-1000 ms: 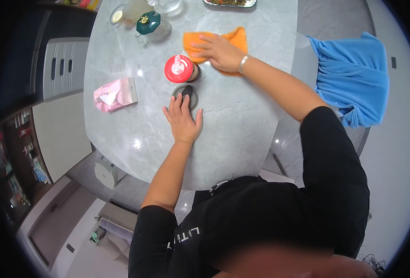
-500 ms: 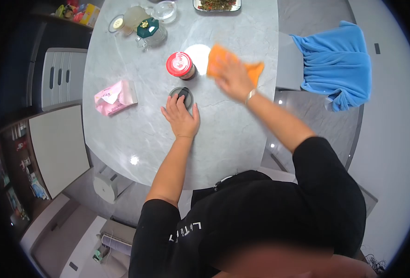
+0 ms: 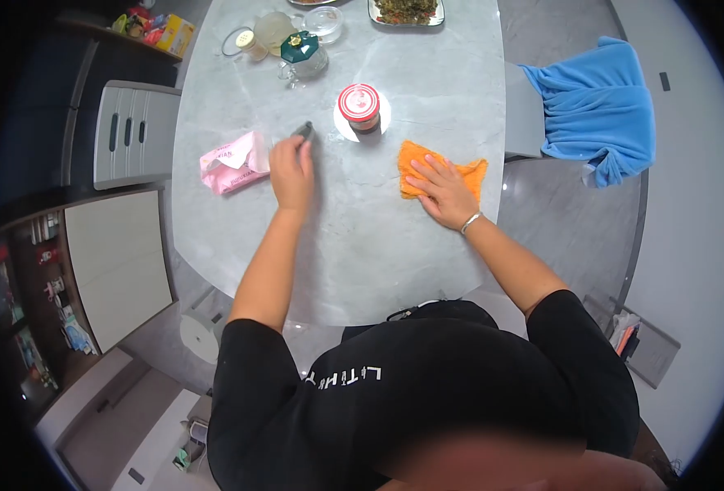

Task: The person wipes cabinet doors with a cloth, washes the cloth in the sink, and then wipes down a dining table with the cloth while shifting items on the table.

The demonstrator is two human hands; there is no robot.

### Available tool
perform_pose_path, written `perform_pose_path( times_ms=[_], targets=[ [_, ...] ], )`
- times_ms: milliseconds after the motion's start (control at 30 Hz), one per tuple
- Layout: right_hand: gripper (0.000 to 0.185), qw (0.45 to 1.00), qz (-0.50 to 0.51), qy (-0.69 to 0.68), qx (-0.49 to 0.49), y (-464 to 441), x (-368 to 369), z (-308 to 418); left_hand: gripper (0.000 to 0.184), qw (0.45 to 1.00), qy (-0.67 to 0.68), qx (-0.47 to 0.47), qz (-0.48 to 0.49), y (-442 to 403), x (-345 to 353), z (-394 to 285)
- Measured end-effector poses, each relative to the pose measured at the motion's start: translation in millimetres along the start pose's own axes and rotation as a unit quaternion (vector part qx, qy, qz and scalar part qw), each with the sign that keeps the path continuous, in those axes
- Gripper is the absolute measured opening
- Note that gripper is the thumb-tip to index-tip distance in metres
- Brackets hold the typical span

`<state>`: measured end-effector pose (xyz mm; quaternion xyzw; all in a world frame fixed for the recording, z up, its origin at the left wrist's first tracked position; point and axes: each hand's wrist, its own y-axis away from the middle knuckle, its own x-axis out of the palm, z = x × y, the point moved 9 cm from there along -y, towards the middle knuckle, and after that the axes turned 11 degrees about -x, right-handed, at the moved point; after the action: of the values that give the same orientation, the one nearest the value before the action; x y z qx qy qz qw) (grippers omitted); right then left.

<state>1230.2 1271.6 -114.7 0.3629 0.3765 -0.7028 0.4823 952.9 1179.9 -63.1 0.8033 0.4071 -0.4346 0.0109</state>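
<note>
Pressed flat on a crumpled orange cloth [image 3: 415,168], my right hand [image 3: 448,195] has its fingers spread over the tabletop. My left hand [image 3: 293,173] is turned on its side beside the tissue pack, fingers closed on a grey lid [image 3: 304,129] with a dark part. Most of that lid is hidden behind the fingers. Between the hands, farther up the table, a red-capped jar [image 3: 359,105] stands upright within a bright patch of reflected light.
A pink tissue pack [image 3: 239,166] lies close left of my left hand. Behind are a green-lidded glass pitcher [image 3: 303,59], other glassware and a plate of food [image 3: 407,11]. A chair draped in blue cloth [image 3: 595,102] stands right of the grey table [image 3: 362,254].
My right hand has drawn the orange cloth nearer and to the right. My left hand has moved left with the lid, which no longer lies flat. The view has shifted.
</note>
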Motion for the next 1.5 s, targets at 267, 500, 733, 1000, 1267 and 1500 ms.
perform_pose_path(
  times_ms=[267,500,733,1000,1267,1500],
  targets=[
    [0.044,1.0,0.006,0.022,0.012,-2.1,0.8,1.9,0.031,0.962,-0.009,-0.271,0.025,-130.3,26.5,112.4],
    [0.045,0.999,0.007,0.041,0.006,-1.5,0.7,-0.4,0.045,0.922,-0.273,-0.253,0.108,-120.8,40.1,89.6],
    [0.049,0.993,-0.019,0.071,0.098,0.1,-7.0,-13.0,0.108,0.969,0.155,-0.061,0.184,-29.1,88.9,-35.6],
    [0.052,0.942,-0.132,0.176,0.255,-9.0,-22.0,-96.5,0.062,0.933,0.291,-0.168,0.128,-14.7,65.4,-37.0],
    [0.05,0.879,-0.094,0.286,0.37,-93.2,-51.3,-234.0,0.058,0.952,0.13,-0.262,0.093,121.4,-113.2,49.5],
    [0.042,0.977,-0.04,0.209,-0.02,-209.3,63.5,-37.2,0.063,0.884,0.225,-0.409,0.029,188.7,-153.1,74.1]
  ],
)
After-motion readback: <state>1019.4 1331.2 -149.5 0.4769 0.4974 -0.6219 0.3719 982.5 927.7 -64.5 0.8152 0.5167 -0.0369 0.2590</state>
